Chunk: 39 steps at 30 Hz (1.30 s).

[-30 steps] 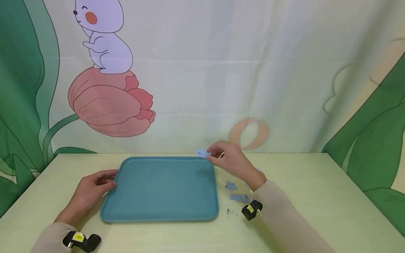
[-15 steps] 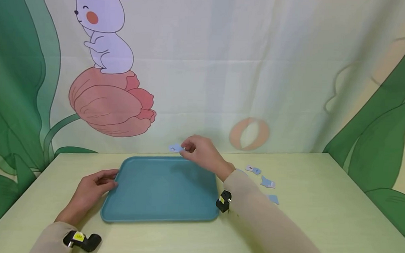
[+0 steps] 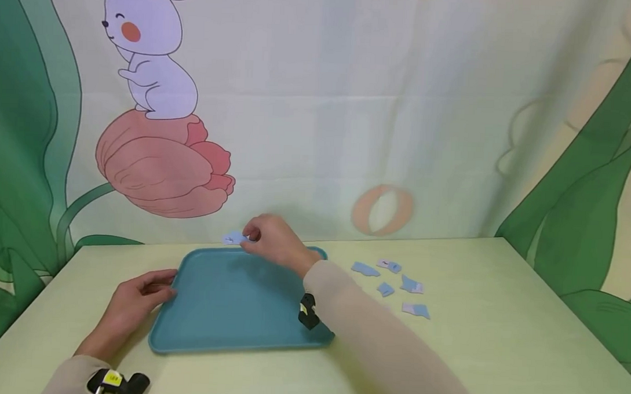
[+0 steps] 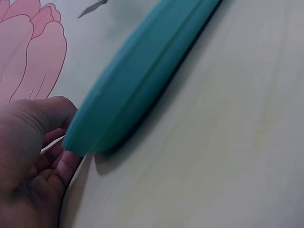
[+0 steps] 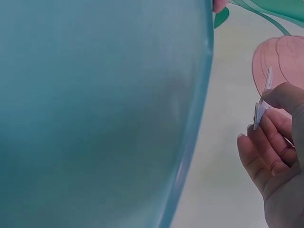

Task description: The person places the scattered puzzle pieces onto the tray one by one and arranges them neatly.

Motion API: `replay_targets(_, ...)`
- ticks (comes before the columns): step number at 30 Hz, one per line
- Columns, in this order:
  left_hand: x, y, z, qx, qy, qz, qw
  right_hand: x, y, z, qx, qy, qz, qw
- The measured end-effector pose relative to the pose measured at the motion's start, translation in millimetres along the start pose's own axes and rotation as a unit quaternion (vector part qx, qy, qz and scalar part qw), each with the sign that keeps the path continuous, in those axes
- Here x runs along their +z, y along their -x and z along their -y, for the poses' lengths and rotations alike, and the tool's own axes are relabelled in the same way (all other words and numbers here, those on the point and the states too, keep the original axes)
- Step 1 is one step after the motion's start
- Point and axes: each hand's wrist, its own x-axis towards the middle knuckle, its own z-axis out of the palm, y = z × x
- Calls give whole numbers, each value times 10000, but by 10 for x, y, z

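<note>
A teal rectangular tray (image 3: 217, 309) lies on the table, a little left of centre in the head view. My left hand (image 3: 137, 298) grips its left edge, with fingers at the rim and some curled below it in the left wrist view. Over the tray's far edge, my right hand (image 3: 274, 240) pinches a small light-blue puzzle piece (image 3: 233, 238) between thumb and fingertips. Edge-on in the right wrist view, the piece (image 5: 259, 110) looks thin, and the other fingers lie loosely bent beneath it. The right forearm covers the tray's right part.
Several blue and white puzzle pieces lie apart on the table right of the tray, among them a long one (image 3: 366, 269) and a small one (image 3: 385, 289). A printed curtain (image 3: 291, 138) with a rabbit and flower hangs behind the table's far edge.
My right hand has carried the puzzle piece leftward along the tray's far edge. Pieces on the right that the arm covered now show. The left hand stays on the tray edge.
</note>
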Motion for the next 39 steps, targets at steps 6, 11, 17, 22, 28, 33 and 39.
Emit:
replay_targets(6, -5, 6, 41, -9, 29, -35, 10000, 169, -43, 84, 73, 232, 190, 9995)
replay_targets(11, -1, -13, 24, 57, 47, -61, 10000, 259, -77, 120, -28, 616, 436, 9971)
replay_targets(17, -11, -9, 3, 23, 57, -49, 10000, 385, -121, 162, 62, 691, 536, 9961)
replay_targets(22, -3, 15, -11, -16, 88, -44, 10000, 490, -156, 159, 197, 654, 500, 9964)
replay_targets(28, -2, 26, -11, 10, 113, -88, 9999, 608, -227, 168, 200, 744, 608, 9952)
replay_targets(33, -1, 21, -4, 27, 105, -83, 9999, 688, -279, 206, 199, 1043, 750, 9915)
replay_targets(39, 10, 6, 1, -98, 49, -67, 9999, 762, -326, 275, 61, 1474, 825, 9856)
